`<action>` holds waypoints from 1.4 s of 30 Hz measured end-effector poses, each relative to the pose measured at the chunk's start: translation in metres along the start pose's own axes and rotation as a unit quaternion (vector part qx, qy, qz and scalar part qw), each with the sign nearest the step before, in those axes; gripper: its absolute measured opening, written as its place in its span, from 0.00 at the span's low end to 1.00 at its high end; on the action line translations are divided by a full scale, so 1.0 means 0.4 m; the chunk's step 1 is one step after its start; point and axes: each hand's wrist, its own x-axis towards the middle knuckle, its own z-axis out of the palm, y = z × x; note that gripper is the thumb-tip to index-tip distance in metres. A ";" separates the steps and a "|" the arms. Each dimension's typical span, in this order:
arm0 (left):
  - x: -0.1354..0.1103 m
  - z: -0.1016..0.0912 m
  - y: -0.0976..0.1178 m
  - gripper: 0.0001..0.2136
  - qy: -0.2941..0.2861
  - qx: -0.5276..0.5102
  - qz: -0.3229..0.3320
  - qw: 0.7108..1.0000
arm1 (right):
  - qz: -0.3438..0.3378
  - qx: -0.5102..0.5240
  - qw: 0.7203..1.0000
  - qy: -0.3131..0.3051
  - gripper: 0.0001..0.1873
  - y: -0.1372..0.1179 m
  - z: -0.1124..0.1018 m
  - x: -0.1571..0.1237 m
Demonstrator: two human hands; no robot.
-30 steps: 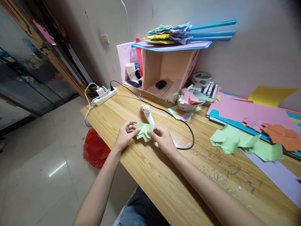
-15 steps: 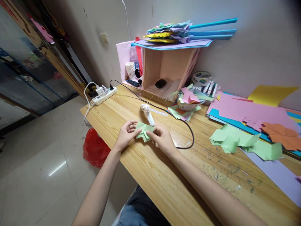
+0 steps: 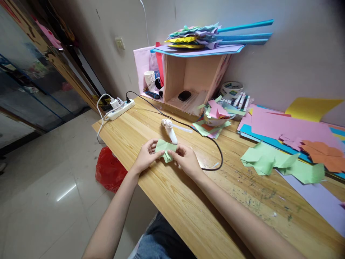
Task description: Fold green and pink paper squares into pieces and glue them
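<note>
A small piece of folded green paper [image 3: 166,146] is held between my two hands, just above the wooden table. My left hand [image 3: 145,155] pinches its left side, thumb on top and fingers behind. On the right side, my right hand [image 3: 186,160] grips it with the thumb pressed near the middle crease. Right behind the paper lies a white glue gun [image 3: 169,130] with a clear glue stick [image 3: 182,128] at its back. Its black cord [image 3: 221,153] curves around past my right hand. Larger folded green paper shapes [image 3: 269,158] lie to the right.
A power strip [image 3: 121,109] sits at the table's left end. An open box [image 3: 196,75] stands at the back beside a bowl of paper scraps [image 3: 215,120]. Coloured sheets [image 3: 285,126] and an orange paper flower [image 3: 322,153] lie at right. A red bag [image 3: 110,172] is on the floor.
My left thumb has shifted slightly down along the green paper, nearer the middle crease. My right hand and the other things look the same.
</note>
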 end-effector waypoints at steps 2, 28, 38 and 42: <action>-0.002 0.000 0.003 0.20 -0.003 0.018 0.003 1.000 | 0.004 -0.007 1.000 0.000 0.17 -0.002 0.002 -0.001; -0.018 0.019 0.034 0.21 -0.066 0.097 0.034 0.993 | -0.009 -0.020 1.000 0.001 0.14 -0.015 0.003 -0.004; -0.016 0.011 0.033 0.20 -0.027 0.118 0.056 0.991 | -0.031 0.004 0.991 0.133 0.16 -0.007 -0.006 0.004; -0.012 0.003 0.025 0.20 0.012 0.110 0.077 0.991 | -0.040 -0.031 0.968 0.245 0.16 -0.007 -0.022 0.003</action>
